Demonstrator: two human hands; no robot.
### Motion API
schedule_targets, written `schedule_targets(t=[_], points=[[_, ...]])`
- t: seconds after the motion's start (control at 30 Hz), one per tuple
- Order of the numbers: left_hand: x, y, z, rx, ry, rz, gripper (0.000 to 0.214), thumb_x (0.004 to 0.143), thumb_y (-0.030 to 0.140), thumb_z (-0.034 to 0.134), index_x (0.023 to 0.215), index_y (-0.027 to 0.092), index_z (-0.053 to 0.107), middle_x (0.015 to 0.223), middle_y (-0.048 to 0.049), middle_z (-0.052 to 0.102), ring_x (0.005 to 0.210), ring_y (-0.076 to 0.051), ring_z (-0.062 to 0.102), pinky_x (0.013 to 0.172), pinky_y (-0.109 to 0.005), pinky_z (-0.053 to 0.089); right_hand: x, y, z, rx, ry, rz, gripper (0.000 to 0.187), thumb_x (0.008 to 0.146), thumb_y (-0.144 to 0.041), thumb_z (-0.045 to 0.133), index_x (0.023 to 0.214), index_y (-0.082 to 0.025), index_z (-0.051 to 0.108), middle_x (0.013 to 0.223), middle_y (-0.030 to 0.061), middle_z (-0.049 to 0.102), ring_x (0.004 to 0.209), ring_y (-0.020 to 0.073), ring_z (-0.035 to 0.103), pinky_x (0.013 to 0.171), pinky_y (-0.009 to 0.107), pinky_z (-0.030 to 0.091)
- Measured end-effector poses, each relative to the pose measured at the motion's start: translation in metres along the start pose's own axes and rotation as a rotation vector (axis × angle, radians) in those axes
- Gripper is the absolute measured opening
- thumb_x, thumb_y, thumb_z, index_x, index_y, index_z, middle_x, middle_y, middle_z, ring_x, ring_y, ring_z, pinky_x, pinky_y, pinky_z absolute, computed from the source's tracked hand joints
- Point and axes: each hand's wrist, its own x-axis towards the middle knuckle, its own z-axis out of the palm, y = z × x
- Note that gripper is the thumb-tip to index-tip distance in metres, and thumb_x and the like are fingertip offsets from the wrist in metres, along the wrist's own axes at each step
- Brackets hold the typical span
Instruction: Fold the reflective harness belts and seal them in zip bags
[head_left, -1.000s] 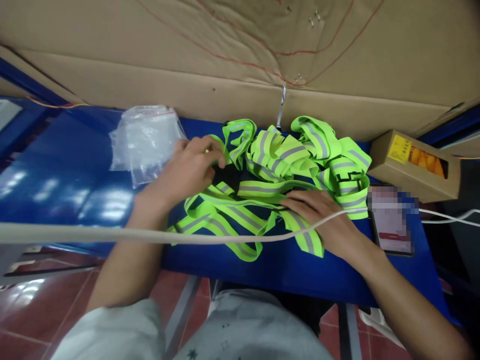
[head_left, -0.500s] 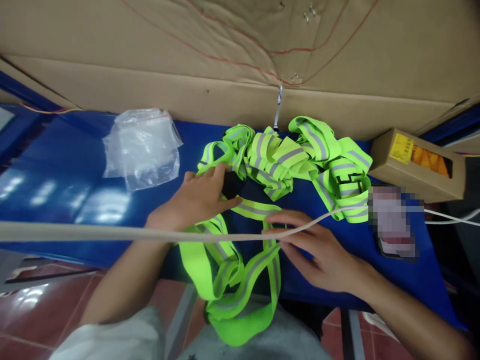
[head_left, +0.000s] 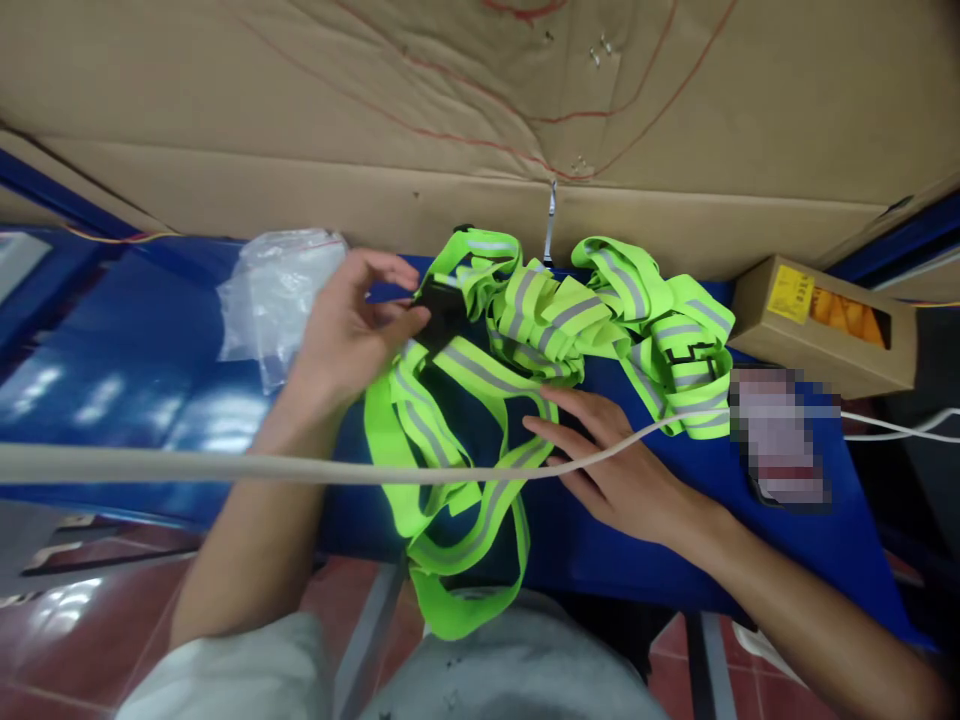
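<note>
Left hand (head_left: 349, 325) curls at black patch (head_left: 444, 308), can't tell if pinching; right hand (head_left: 626, 462), spread, touches green strap (head_left: 487, 373) right of patch. Plastic bags (head_left: 274, 285) left of patch.

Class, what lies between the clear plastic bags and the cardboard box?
The head view shows the left hand, a black piece and heaped green straps between them.

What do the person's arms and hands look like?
The left hand and right hand are both bare, with no gloves or watch to be seen. The left arm has a short, pale greyish sleeve; no sleeve shows on the right arm. A whitish cord crosses in front of the left arm.
</note>
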Motion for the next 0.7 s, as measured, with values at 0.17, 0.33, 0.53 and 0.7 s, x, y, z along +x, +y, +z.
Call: schedule_targets(t=[0.17,0.33,0.53,0.7], points=[[0.011,0.011,-0.001,-0.689,0.093,-0.106,0.028,0.081,0.006,0.071,0.102,0.021,0.061,0.103,0.0003,0.073,0.099,-0.010,0.068,0.089,-0.021,0.056,-0.001,-0.001,-0.003,0.022,0.103,0.084,0.048,0.103,-0.015,0.055,0.150,-0.022,0.048,0.150,0.0172,0.054,0.144,0.0288,0.053,0.116,0.050,0.052],[0.015,0.006,0.009,-0.680,0.140,-0.369,0.018,0.103,0.033,0.046,0.104,0.022,0.059,0.071,0.0023,0.062,0.064,-0.014,0.066,0.070,-0.028,0.061,-0.001,-0.003,-0.001,0.057,0.085,0.076,0.046,0.104,-0.016,0.055,0.149,-0.021,0.049,0.148,0.0170,0.056,0.142,0.0274,0.055,0.115,0.047,0.054],[-0.013,0.018,0.022,-0.402,-0.198,-0.492,0.031,0.078,0.026,0.069,0.105,0.026,0.054,0.109,-0.0027,0.072,0.093,-0.024,0.073,0.088,-0.044,0.062,0.000,0.001,-0.001,0.123,0.020,0.042,0.044,0.104,-0.011,0.050,0.147,-0.021,0.051,0.143,0.0147,0.064,0.136,0.0258,0.061,0.111,0.047,0.055],[-0.028,0.027,0.034,-0.344,-0.899,-0.393,0.035,0.079,0.047,0.082,0.079,0.021,0.058,0.106,-0.0114,0.072,0.105,-0.030,0.071,0.090,-0.046,0.060,-0.006,0.010,0.004,0.173,-0.110,0.019,0.027,0.099,-0.009,0.053,0.117,-0.021,0.068,0.112,0.0114,0.075,0.108,0.0273,0.071,0.089,0.045,0.059]])
